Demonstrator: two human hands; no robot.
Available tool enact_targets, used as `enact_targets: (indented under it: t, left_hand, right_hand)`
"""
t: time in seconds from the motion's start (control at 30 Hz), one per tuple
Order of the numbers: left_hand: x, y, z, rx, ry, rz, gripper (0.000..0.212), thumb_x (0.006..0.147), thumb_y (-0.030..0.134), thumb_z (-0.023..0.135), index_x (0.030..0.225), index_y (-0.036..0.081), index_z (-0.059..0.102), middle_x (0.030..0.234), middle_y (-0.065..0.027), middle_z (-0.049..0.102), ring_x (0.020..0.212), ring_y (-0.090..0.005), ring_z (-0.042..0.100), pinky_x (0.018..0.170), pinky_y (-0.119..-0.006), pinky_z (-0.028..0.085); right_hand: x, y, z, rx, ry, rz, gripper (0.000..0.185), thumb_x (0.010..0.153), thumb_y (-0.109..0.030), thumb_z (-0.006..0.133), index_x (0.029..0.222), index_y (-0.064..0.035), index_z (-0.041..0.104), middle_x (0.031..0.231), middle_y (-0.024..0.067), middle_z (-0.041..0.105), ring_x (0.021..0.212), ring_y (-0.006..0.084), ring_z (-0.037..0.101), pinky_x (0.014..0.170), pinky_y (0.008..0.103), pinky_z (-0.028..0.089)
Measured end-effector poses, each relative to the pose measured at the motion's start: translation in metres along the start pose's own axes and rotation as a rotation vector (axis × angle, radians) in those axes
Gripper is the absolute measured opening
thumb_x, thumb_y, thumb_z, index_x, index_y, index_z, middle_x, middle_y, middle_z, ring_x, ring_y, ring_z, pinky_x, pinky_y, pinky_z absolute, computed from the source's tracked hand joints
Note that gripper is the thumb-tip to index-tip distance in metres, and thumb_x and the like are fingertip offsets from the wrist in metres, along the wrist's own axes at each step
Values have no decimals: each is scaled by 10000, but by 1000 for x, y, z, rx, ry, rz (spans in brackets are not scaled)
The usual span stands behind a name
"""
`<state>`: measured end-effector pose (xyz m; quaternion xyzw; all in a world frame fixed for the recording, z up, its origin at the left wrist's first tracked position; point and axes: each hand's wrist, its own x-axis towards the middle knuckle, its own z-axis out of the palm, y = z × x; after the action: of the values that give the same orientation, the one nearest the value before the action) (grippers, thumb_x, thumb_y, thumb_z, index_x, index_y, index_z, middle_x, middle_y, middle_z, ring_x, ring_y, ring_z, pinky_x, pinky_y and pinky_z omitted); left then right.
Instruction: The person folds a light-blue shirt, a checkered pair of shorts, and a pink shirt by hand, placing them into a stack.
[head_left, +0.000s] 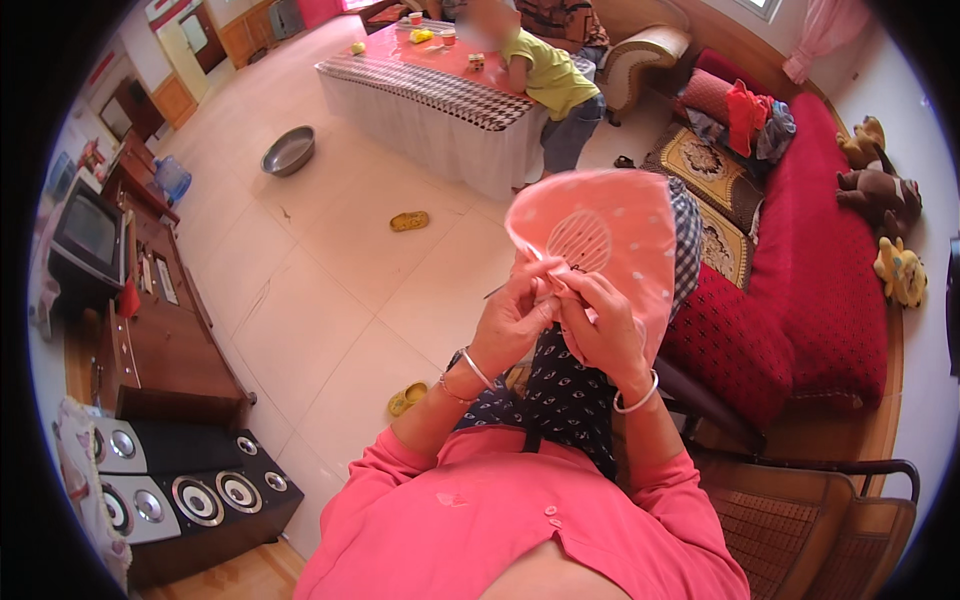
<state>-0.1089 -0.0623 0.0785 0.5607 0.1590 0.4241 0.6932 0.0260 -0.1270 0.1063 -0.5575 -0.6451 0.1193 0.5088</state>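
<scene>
A pink cloth (626, 225) with pale spots and a striped, rounded print hangs in front of me, above my lap. My left hand (517, 311) pinches a gathered fold at its near edge. Close beside it, my right hand (604, 319) grips the same fold, the fingertips of both hands almost touching. What lies between the fingertips is hidden. A thin dark tip juts out left of my left hand, too small to identify. Under the pink cloth, a dark-and-white checked cloth (686, 244) shows at the right. My patterned dark trousers (574, 394) are below the hands.
A child (559, 82) leans on a covered table (435, 131); another person sits behind. On the floor are a basin (289, 151) and yellow clogs (409, 220). A red sofa (814, 300) stands right, near a chair (772, 517). Speakers (217, 495) and a television (88, 225) are left.
</scene>
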Motion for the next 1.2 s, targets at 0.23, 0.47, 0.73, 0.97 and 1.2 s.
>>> enact_targets:
  t: [0.23, 0.47, 0.73, 0.97, 1.2]
  left_hand:
    - [-3, -5, 0, -15, -14, -105, 333, 905, 35, 559, 1235, -1, 538, 837, 12, 571, 763, -64, 545, 707, -223, 481]
    - [0, 7, -2, -90, -18, -121, 180, 911, 59, 572, 1079, -5, 579, 863, -38, 617, 771, -86, 575, 699, -230, 488]
    - [0, 41, 1, -227, 14, 95, 126, 922, 40, 551, 1045, 17, 549, 905, -66, 608, 750, -108, 582, 679, -245, 503]
    - [-14, 83, -19, -353, 154, 209, 142, 935, 25, 518, 1077, 25, 525, 937, -75, 596, 809, -136, 599, 740, -298, 535]
    - [-48, 104, -78, -387, 388, 375, 133, 942, 30, 499, 1067, 31, 544, 977, -87, 608, 864, -156, 603, 750, -295, 521]
  right_hand:
    - [-11, 2, -5, -251, -5, -122, 257, 814, -38, 616, 1070, -53, 628, 951, 87, 637, 775, 247, 639, 609, 312, 494]
    - [-38, 17, 4, -392, 190, -111, 384, 756, -20, 648, 1131, -8, 570, 1024, 153, 622, 952, 306, 611, 782, 397, 488]
    - [-91, 52, -19, -624, 287, 118, 389, 749, -29, 643, 1129, 2, 568, 1098, 169, 603, 1025, 347, 563, 911, 424, 421]
    - [-67, 30, -58, -306, 270, 332, 229, 792, -14, 665, 1019, -11, 635, 724, 100, 655, 607, 159, 625, 560, 282, 493]
    - [-1, 5, -46, 1, 66, 348, 141, 776, -13, 688, 914, -14, 660, 598, 12, 596, 553, 27, 527, 487, 197, 386]
